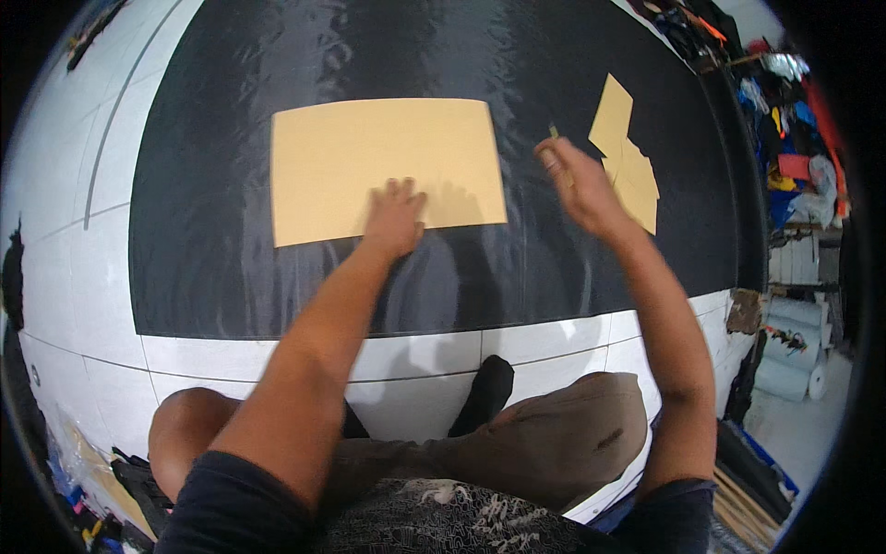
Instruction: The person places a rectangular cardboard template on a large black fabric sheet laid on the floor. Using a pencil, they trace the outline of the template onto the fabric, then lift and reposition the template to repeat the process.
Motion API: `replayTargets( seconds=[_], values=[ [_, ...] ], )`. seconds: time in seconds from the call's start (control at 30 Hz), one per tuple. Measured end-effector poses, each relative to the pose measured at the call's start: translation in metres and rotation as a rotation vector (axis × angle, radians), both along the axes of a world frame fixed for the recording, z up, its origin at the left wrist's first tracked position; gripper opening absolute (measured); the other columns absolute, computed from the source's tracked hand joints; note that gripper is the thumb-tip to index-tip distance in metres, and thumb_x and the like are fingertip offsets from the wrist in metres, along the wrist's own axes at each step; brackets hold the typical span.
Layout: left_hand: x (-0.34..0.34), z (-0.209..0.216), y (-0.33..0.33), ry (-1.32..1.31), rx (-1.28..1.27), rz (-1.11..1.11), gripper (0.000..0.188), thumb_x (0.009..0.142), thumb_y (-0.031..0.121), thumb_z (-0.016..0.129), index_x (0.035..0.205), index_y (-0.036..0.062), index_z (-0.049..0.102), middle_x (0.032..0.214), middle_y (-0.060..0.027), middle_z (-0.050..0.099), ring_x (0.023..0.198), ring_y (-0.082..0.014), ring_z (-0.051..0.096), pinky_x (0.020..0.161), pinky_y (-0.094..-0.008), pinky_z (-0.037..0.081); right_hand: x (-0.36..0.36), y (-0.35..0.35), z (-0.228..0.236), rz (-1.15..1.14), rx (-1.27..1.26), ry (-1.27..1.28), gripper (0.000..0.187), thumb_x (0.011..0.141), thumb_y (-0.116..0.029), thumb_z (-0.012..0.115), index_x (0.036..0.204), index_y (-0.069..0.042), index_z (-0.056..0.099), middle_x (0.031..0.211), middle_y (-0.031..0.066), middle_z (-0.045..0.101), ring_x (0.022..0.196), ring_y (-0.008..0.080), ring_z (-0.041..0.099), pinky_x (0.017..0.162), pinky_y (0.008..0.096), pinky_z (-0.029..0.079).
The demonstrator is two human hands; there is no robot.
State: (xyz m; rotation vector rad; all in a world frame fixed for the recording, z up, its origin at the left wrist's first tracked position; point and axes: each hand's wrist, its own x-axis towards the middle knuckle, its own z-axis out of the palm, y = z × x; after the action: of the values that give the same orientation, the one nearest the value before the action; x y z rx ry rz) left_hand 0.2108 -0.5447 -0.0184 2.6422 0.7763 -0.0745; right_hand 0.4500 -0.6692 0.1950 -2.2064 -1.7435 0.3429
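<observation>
A large tan sheet of card (369, 152) lies flat on a black sheet of shiny material (203, 185) spread over the floor. My left hand (395, 217) rests on the card's near edge, right of its middle, fingers spread. Off the card's right side, my right hand (581, 180) is closed around a thin pen-like tool (554, 132). Only its narrow tip shows past my fingers, so its exact kind is unclear. Just beyond that hand, several smaller tan card pieces (635, 180) overlap on the black material, partly covered by my wrist.
White floor tiles (415, 355) border the black material on the near and left sides. A jumbled heap of colourful items (794, 166) fills the far right. Pale rolls (792, 346) stand below it. My socked foot (484, 392) is close to the material's near edge.
</observation>
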Motion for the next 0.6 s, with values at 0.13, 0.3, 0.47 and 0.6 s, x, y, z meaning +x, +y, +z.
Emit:
replayTargets(
  seconds=[0.13, 0.3, 0.47, 0.6],
  values=[
    [0.013, -0.012, -0.036, -0.529, -0.039, 0.156, 0.038, 0.089, 0.021, 0.063, 0.119, -0.0011, 0.068, 0.140, -0.0266, 0.056, 0.136, -0.0448, 0.048, 0.118, -0.0539, 0.033, -0.014, 0.074, 0.051, -0.015, -0.291, -0.223, 0.034, 0.109, -0.035, 0.043, 0.116, -0.005, 0.057, 0.104, 0.0206, 0.066, 0.101, 0.0415, 0.065, 0.088, 0.0494, 0.051],
    [0.034, 0.044, -0.056, -0.527, -0.333, 0.196, 0.030, 0.090, 0.027, 0.057, 0.090, 0.0034, 0.076, 0.103, -0.0127, 0.070, 0.105, -0.0283, 0.061, 0.095, -0.0456, 0.042, -0.029, 0.079, 0.043, 0.090, -0.555, -0.337, 0.032, 0.108, -0.034, 0.046, 0.111, -0.005, 0.058, 0.106, 0.0196, 0.068, 0.100, 0.0395, 0.067, 0.086, 0.0504, 0.051],
    [0.010, 0.032, -0.025, -0.674, -0.145, 0.236, 0.026, 0.088, 0.025, 0.058, 0.085, 0.0052, 0.074, 0.097, -0.0083, 0.069, 0.097, -0.0266, 0.061, 0.093, -0.0433, 0.041, -0.015, 0.019, -0.036, 0.203, -0.487, -0.248, 0.030, 0.106, -0.030, 0.051, 0.118, -0.004, 0.061, 0.117, 0.0202, 0.067, 0.109, 0.0403, 0.064, 0.092, 0.0492, 0.052],
    [-0.013, 0.036, -0.007, -0.628, -0.196, 0.212, 0.021, 0.085, 0.015, 0.057, 0.095, 0.0080, 0.075, 0.103, -0.0066, 0.070, 0.101, -0.0252, 0.061, 0.092, -0.0439, 0.041, -0.027, -0.009, -0.090, 0.072, -0.458, -0.063, 0.034, 0.105, -0.026, 0.054, 0.132, -0.005, 0.059, 0.136, 0.0246, 0.058, 0.124, 0.0430, 0.056, 0.104, 0.0492, 0.046]
  ],
)
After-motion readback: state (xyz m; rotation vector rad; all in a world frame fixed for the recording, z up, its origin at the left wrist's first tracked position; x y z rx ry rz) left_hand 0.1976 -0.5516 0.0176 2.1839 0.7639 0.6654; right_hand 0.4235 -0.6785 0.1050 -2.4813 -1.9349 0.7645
